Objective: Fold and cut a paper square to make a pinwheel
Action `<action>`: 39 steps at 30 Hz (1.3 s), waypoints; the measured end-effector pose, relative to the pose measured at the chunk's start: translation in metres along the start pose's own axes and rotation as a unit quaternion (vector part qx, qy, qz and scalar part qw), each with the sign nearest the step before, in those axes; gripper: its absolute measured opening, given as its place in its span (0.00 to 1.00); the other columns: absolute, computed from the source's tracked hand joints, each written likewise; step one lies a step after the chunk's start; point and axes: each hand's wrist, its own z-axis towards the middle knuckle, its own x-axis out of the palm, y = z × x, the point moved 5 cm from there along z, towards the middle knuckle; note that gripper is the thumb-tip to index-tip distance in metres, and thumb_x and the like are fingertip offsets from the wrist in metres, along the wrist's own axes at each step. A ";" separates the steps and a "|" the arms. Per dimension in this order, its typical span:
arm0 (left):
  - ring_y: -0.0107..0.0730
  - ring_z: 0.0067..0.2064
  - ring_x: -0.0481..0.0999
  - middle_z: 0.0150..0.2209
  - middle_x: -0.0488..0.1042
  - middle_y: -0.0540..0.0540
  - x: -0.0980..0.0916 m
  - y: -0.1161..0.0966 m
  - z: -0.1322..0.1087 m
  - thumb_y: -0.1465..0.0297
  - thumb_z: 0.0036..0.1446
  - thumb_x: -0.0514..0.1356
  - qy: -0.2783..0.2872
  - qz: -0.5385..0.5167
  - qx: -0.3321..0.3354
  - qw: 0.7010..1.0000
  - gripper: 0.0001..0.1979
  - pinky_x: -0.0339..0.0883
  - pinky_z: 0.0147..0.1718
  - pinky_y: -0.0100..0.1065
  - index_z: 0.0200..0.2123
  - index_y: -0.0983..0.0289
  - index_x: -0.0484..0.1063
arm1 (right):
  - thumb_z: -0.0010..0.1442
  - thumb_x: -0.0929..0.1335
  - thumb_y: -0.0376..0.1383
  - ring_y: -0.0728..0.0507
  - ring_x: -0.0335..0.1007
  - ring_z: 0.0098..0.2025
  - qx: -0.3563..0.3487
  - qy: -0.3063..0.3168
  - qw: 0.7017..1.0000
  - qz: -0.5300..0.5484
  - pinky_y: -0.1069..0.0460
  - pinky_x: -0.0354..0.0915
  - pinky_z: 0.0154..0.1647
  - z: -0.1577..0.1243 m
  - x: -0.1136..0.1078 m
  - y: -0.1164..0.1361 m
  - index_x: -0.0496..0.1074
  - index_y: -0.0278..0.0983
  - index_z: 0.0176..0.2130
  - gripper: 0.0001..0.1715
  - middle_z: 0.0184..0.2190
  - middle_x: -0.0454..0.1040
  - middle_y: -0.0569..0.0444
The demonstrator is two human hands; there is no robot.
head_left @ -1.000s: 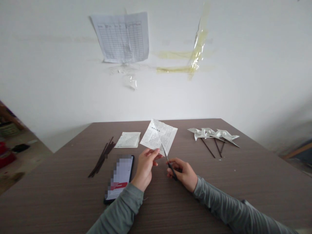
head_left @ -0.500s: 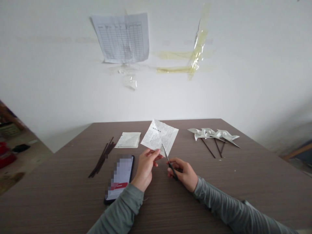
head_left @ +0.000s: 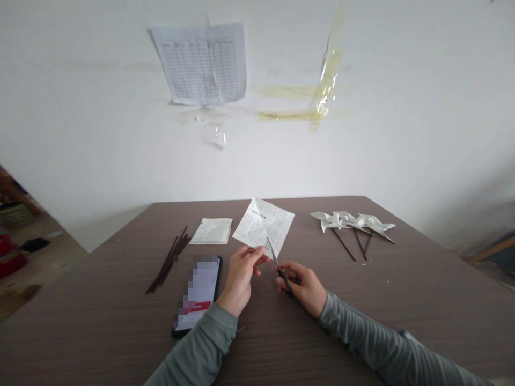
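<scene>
My left hand (head_left: 243, 273) pinches the lower corner of a square piece of printed paper (head_left: 263, 222), thumb on top, raised over the table. Crease lines run across the sheet. In my right hand (head_left: 303, 284) is a pair of scissors (head_left: 280, 269) with dark handles. Their blades lie at the paper's lower corner and point up and left toward its middle. The fingers of my right hand curl round the handles, which they partly hide.
The brown table (head_left: 346, 343) meets a white wall. A phone (head_left: 201, 295), thin dark sticks (head_left: 169, 260) and a stack of paper squares (head_left: 212, 231) lie to the left. Paper pinwheels (head_left: 350, 221) on sticks lie to the right. A printed sheet (head_left: 203, 64) is taped up.
</scene>
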 end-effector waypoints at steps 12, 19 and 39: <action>0.42 0.36 0.92 0.34 0.91 0.57 0.001 -0.002 -0.002 0.61 0.46 0.87 0.003 0.004 -0.004 1.000 0.17 0.56 0.25 0.29 0.33 0.61 0.87 | 0.46 0.89 0.74 0.27 0.86 0.30 0.004 -0.009 1.000 0.024 0.34 0.84 0.38 -0.002 0.001 0.007 0.87 0.48 0.41 0.41 0.27 0.87 0.46; 0.42 0.36 0.92 0.32 0.91 0.55 0.003 -0.002 -0.003 0.61 0.45 0.86 0.003 0.009 -0.011 1.000 0.16 0.57 0.25 0.28 0.31 0.59 0.87 | 0.47 0.89 0.76 0.27 0.88 0.30 -0.001 -0.013 1.000 0.026 0.35 0.85 0.37 -0.001 -0.001 0.005 0.89 0.47 0.41 0.43 0.28 0.88 0.45; 0.43 0.37 0.93 0.34 0.91 0.57 0.003 -0.002 -0.003 0.62 0.49 0.87 0.004 0.019 -0.012 1.000 0.16 0.56 0.25 0.30 0.33 0.60 0.87 | 0.48 0.86 0.78 0.24 0.89 0.33 0.013 -0.003 1.000 0.007 0.32 0.85 0.41 -0.001 0.001 0.004 0.85 0.49 0.43 0.44 0.29 0.87 0.45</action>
